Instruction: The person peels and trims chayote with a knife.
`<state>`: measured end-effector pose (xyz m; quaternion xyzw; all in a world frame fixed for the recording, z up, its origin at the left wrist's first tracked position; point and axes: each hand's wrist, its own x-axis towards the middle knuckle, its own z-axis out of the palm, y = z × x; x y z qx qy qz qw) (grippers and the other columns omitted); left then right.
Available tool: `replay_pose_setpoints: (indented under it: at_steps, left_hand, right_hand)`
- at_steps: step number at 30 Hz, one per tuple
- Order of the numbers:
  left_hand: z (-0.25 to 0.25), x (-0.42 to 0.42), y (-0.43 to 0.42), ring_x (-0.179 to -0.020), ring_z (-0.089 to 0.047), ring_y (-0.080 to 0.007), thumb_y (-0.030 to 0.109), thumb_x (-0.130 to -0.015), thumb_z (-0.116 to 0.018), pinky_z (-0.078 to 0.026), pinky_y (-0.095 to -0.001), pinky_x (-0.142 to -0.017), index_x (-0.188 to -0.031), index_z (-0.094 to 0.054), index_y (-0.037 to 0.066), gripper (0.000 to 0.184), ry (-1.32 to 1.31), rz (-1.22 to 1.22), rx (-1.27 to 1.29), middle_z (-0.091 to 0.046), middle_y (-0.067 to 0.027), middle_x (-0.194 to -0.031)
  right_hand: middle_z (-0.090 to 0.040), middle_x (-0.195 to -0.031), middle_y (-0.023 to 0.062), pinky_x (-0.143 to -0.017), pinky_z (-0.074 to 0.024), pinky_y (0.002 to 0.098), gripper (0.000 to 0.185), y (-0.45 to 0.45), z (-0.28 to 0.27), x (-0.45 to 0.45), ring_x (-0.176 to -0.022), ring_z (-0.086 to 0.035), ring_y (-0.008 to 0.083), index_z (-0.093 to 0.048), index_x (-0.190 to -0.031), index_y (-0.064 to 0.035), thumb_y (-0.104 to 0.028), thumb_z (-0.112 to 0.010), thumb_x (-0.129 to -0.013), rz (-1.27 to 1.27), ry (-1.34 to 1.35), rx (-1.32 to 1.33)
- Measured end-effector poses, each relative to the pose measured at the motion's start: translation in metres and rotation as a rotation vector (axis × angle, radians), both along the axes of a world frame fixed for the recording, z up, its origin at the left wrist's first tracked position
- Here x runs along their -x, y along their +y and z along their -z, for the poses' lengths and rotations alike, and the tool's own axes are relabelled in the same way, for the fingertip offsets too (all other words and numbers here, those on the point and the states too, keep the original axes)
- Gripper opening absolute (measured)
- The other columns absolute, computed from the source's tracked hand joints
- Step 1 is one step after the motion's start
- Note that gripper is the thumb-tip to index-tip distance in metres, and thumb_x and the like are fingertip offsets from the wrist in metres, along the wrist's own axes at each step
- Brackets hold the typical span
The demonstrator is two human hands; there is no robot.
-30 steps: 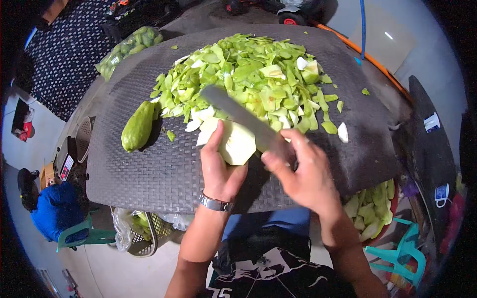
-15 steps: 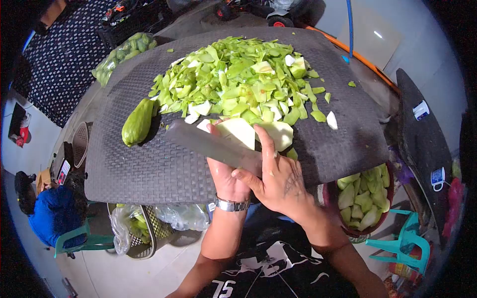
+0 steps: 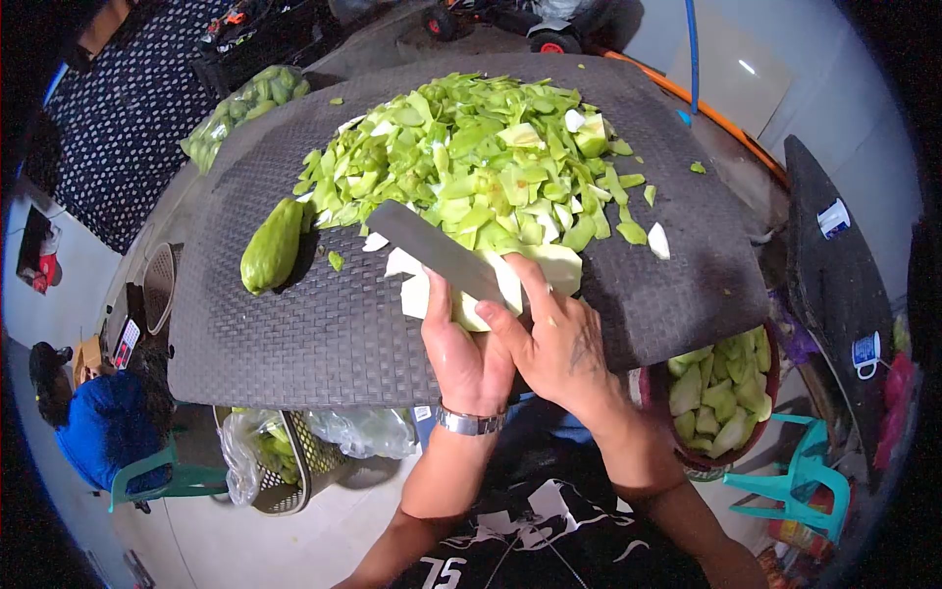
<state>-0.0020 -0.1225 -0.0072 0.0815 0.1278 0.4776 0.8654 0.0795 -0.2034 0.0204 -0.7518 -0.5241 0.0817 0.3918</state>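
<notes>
Pale peeled vegetable pieces (image 3: 417, 294) rest in my left hand (image 3: 466, 363), whose fingers curl round them from below. My right hand (image 3: 564, 344) grips a wide-bladed knife (image 3: 437, 252) by its handle end, which the fingers hide. The blade points up and to the left across the pieces. Another pale slab (image 3: 557, 267) shows beside my right fingers. Just beyond both hands lies a large heap of green peelings (image 3: 461, 157). A whole green chayote (image 3: 272, 245) lies left of the heap on the dark woven tabletop (image 3: 294, 344).
Below the table's right edge is a red tub (image 3: 768, 393) of peeled pieces, near a green stool (image 3: 800, 476). A basket (image 3: 314, 456) with plastic bags stands below left. A person in blue (image 3: 108, 422) is at far left. A bag of chayotes (image 3: 240, 108) lies behind left.
The knife has swung back, then across the held vegetable, which now shows as separate pieces. My right hand has moved left, close to my left hand. The view has shifted slightly.
</notes>
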Motion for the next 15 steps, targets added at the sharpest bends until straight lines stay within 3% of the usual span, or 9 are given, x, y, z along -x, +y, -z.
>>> replay_pose_setpoints:
  at_steps: [7, 15]
  left_hand:
    - [0.0, -0.007, -0.001, -0.105, -0.067, -0.0235, 0.038, -0.109, -0.055, -0.056, -0.0395, -0.095, -0.129, -0.06, 0.005, 0.039, 0.03, -0.03, -0.008, -0.069, -0.0096, -0.117]
    - [0.0, -0.012, -0.004, -0.103, -0.067, -0.0194, 0.034, -0.108, -0.058, -0.058, -0.0359, -0.088, -0.123, -0.058, 0.005, 0.033, 0.22, -0.168, -0.08, -0.066, -0.0082, -0.115]
  right_hand:
    - [-0.072, -0.096, 0.0322, -0.075, -0.0573, 0.0548, 0.056, 0.006, 0.012, -0.003, -0.088, -0.071, 0.0503, -0.06, -0.133, -0.0017, -0.048, -0.06, -0.102, 0.05, 0.114, -0.149]
    - [-0.072, -0.085, 0.0284, -0.065, -0.0575, 0.0535, 0.045, 0.003, 0.004, -0.013, -0.08, -0.072, 0.0475, -0.062, -0.126, -0.0024, -0.041, -0.061, -0.104, 0.057, 0.015, -0.091]
